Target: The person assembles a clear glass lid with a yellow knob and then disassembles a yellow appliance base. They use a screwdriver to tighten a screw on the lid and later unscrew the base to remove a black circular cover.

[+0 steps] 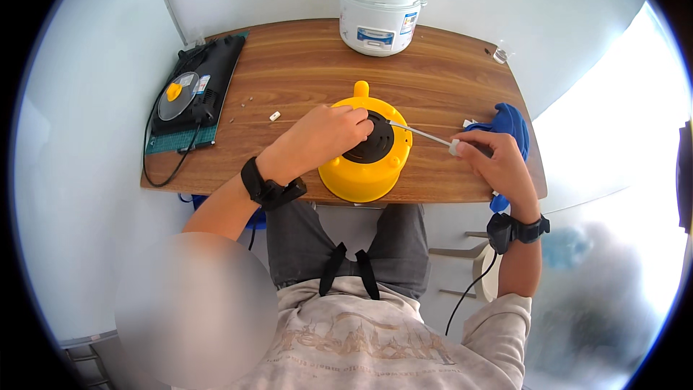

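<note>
A yellow pot-shaped appliance body (359, 181) lies upside down near the table's front edge, its handle pointing away from me. Set into its upturned bottom is a round black slotted plate (372, 146). My left hand (333, 136) rests over the plate's left side with curled fingertips pressed together on it; anything between them is hidden. My right hand (499, 164) is closed around the pale handle of a screwdriver (426, 134). Its thin metal shaft slants left, and the tip meets the plate's upper right edge.
A white rice cooker (380, 18) stands at the back of the wooden table (289, 50). On the left, a black flat appliance (209, 87) with a clear lid (177, 97) lies on a green mat (202, 139). Blue cloth (511, 124) lies at right. A small white piece (275, 116) sits left of centre.
</note>
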Demonstrator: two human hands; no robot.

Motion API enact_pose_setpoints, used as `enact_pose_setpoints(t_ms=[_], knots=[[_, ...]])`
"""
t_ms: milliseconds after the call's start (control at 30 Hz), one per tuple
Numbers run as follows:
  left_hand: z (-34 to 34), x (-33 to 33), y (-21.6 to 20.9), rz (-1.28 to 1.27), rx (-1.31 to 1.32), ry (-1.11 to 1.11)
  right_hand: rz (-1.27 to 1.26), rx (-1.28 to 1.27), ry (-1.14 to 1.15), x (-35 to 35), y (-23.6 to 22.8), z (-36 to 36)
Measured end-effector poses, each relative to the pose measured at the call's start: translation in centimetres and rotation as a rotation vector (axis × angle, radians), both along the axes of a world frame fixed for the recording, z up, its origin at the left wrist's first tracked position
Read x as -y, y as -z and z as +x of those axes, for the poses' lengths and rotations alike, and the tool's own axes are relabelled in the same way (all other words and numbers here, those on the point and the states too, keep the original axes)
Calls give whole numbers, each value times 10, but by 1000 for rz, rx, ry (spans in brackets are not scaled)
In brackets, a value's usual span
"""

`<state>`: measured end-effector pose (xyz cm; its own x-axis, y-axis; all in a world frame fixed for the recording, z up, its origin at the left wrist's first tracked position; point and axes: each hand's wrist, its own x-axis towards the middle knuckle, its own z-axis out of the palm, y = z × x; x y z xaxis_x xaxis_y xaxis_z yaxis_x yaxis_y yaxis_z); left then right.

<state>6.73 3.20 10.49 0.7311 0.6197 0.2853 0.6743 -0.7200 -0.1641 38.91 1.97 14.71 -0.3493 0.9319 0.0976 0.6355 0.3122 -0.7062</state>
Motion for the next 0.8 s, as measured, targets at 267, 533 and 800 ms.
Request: enact_pose_setpoints(t_ms=[267,533,800], knots=[[-5,-1,-4,-193,151,29,-117,-273,119,11,13,12],[-2,-1,-6,-85,58,45,-141,-739,295,0,107,4],[-3,0,0,95,-128,22,-158,-751,395,-7,160,-9]])
